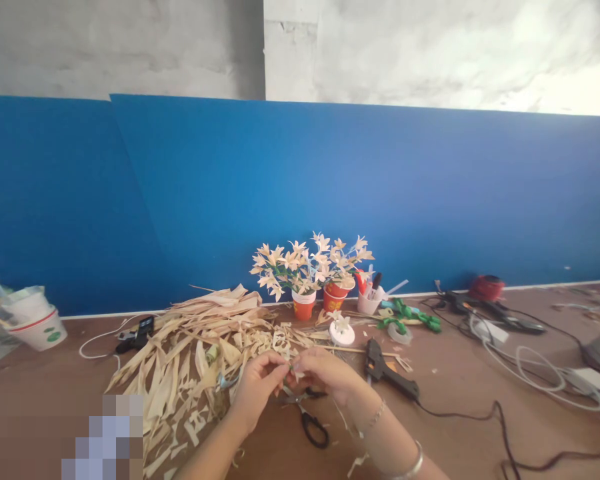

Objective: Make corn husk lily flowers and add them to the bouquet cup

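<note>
Across the brown table (260,453), spread with craft material; to the left and beyond the left hand, a broad heap of dried pale husk strips (180,347); straight beyond the hands, near the blue partition (220,200), pale flowers (295,260) upright in red and white cups (304,307); in from the near edge, left hand (257,387) and right hand (330,373) nearly meeting, thumb and forefinger of each drawn together in a pinch, no wide gap at either; off to the right, beside the right wrist, a black glue gun (390,373), apart from both hands; just below and on the near side of the fingers, black-handled scissors (310,423), resting loose, handles toward the right forearm, so closer to the right hand; smallest of all, right between the fingertips, a small pale flower piece (298,377) with a bit of green, held by both hands, equally near to each; long axis seemingly sloping toward the body from the green end, though too covered to tell surely.
</note>
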A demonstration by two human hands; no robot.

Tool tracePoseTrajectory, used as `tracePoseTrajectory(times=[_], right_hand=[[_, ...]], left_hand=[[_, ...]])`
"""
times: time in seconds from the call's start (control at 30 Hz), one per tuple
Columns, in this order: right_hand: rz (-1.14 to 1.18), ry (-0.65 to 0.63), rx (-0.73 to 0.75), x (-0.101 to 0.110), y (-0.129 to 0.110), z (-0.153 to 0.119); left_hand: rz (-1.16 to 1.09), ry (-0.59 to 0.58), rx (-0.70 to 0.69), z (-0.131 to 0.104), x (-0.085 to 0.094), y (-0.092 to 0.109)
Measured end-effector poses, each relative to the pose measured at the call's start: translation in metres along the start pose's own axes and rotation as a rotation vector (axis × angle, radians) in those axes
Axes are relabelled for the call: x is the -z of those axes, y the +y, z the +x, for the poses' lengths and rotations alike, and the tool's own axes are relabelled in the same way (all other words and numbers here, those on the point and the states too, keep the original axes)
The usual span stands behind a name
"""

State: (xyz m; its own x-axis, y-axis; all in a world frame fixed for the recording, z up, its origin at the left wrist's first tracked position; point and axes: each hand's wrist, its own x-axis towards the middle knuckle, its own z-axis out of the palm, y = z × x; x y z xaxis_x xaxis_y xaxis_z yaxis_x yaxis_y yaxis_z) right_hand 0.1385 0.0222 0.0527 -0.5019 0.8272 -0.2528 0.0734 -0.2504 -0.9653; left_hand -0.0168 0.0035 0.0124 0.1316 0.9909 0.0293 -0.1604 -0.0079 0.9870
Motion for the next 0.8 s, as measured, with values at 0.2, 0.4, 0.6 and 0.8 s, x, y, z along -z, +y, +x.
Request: tracePoseTrajectory(times=[0.2, 0.4, 0.6, 0.8], right_hand=[[-0.597, 0.386, 0.443, -0.007, 0.007, 0.0], [-1.134, 0.55, 0.624, -0.019, 0.004, -0.006], [-1.126, 0.563, 0.638, -0.017, 0.001, -0.007], [-0.716, 0.394, 0.511, -0.009, -0.001, -0.004]], left_hand=[[0.074, 0.08, 0.008, 0.004, 0.003, -0.007], [0.116, 0.107, 0.055, 0.006, 0.001, -0.005], [0.113, 0.145, 0.064, 0.006, 0.0, 0.0], [0.104, 0.176, 0.037, 0.003, -0.001, 0.006]])
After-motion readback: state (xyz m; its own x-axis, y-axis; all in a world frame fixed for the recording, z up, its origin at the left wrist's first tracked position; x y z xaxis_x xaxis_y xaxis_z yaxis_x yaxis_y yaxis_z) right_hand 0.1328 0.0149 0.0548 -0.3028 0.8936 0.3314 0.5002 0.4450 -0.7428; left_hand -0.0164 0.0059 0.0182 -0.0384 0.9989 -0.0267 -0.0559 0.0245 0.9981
